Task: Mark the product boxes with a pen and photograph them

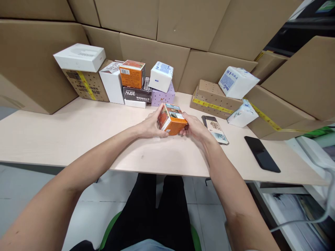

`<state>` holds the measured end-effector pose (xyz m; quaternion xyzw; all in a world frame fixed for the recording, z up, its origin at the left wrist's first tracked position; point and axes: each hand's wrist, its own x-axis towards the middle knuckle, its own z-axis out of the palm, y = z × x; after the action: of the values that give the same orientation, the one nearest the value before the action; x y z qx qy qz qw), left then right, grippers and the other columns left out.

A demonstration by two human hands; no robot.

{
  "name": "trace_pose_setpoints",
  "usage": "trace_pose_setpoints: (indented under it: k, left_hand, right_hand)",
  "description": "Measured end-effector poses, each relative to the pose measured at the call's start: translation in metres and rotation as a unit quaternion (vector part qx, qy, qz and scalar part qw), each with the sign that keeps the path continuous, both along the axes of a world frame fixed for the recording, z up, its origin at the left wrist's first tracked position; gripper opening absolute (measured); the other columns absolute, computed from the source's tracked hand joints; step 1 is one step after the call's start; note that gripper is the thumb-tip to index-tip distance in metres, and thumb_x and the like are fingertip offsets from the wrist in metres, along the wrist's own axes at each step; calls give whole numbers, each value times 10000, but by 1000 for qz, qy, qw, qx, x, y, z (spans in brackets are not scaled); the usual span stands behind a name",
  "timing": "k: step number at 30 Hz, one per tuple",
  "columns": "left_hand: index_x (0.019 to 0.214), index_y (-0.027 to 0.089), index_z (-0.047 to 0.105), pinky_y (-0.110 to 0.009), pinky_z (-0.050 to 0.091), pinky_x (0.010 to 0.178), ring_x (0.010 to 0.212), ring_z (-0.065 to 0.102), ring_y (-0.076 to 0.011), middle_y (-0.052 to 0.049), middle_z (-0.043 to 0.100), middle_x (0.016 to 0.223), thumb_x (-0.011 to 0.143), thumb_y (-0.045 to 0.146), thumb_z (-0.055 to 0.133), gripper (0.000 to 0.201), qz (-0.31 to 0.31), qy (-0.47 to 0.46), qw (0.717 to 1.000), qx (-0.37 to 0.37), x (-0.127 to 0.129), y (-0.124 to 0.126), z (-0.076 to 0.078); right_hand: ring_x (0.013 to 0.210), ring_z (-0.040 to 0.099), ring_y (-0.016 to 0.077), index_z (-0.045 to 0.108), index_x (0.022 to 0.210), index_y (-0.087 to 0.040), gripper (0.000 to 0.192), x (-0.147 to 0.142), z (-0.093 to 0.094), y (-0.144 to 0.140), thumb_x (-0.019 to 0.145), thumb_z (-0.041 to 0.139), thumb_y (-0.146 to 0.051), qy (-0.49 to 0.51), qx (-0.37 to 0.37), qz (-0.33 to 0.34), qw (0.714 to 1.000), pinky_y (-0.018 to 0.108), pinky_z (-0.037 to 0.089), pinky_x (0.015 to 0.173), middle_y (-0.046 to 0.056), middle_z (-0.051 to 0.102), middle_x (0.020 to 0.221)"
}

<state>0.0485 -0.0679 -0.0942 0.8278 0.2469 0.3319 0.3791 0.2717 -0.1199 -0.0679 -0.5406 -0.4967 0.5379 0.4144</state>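
Note:
Between my two hands is a small orange box [174, 120] with printed pictures and text, tilted just over the tabletop. My left hand [153, 123] grips its left side, thumb at the near lower edge and fingers around the far side. On the opposite side, my right hand [193, 125] closes on the box's right corner, its fingers curled under. Behind the box stand a lilac box [163, 94] with a white tissue pack [161, 76] on top, and a similar orange box [132, 74] on a dark box [136, 94].
A phone in a patterned case [216, 129] and a black phone [262, 154] lie to the right on the table [65, 139]. Behind them, a tissue pack [237, 82] sits on a brown carton [214, 99]. At back left, a white box [80, 57] tops another carton [87, 83].

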Motion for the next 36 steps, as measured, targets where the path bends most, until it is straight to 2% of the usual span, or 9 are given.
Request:
trace_pose_setpoints:
  k: [4,7,10,12,16,22,28,33,36]
  left_hand:
    - [1601,212,120,-568,280,1203,1464,321,-409,-183,328,1559,571,490,850,1292,55,18,998,26,3,-5,6]
    - [1595,218,140,-564,308,1188,1420,380,-390,-168,367,1499,608,414,808,1208,96,45,993,52,2,-12,16]
    - [1572,225,207,-555,352,1161,1380,410,-363,-147,413,1437,618,360,766,1114,116,67,988,79,1,-19,27]
    - [1549,222,252,-555,366,1150,1366,410,-355,-139,433,1404,618,356,751,1065,125,80,985,89,1,-23,31]
    - [1502,249,311,-553,357,1159,1357,407,-347,-117,433,1410,630,365,741,978,128,85,983,104,3,-23,31]
    - [1473,246,348,-528,357,1177,1364,414,-322,-113,429,1415,704,425,725,875,112,79,983,124,3,-15,20]
    - [1493,260,309,-531,311,1217,1420,344,-336,-118,348,1420,650,379,753,960,104,76,983,129,5,-12,9]
    - [1534,263,210,-584,300,1206,1417,350,-367,-130,321,1441,635,400,775,1071,109,68,987,95,4,-12,8]
    - [1540,282,198,-620,300,1192,1408,362,-387,-128,317,1430,605,409,809,1124,107,70,989,71,3,-13,8]
  right_hand:
    - [411,527,120,628,850,-149,434,2,0,2,995,426,-505,-26,6,-28,999,215,402,407,34,608,544]
    - [452,512,106,651,890,-169,397,14,0,5,965,456,-507,-144,89,-104,980,223,364,434,38,669,713]
    - [649,587,166,657,815,-181,285,30,1,6,916,531,-416,-362,169,-187,897,267,430,607,58,684,771]
    - [778,614,219,657,814,-186,227,38,0,6,883,566,-382,-475,155,-208,841,307,434,709,81,692,791]
    - [871,625,265,663,871,-197,258,42,-3,3,826,613,-446,-561,63,-155,811,319,401,701,118,713,890]
    - [853,629,245,668,850,-195,213,35,-3,2,807,610,-396,-581,16,-101,807,300,369,651,111,729,897]
    - [825,649,240,654,714,-180,174,35,-1,6,813,604,-314,-576,-12,-83,813,298,378,646,138,735,847]
    - [766,647,229,557,613,-215,238,38,-3,10,834,601,-293,-520,60,-155,838,300,430,675,99,700,723]
    - [602,616,187,494,632,-230,265,38,-4,11,859,593,-324,-418,88,-211,879,298,459,615,38,642,615]
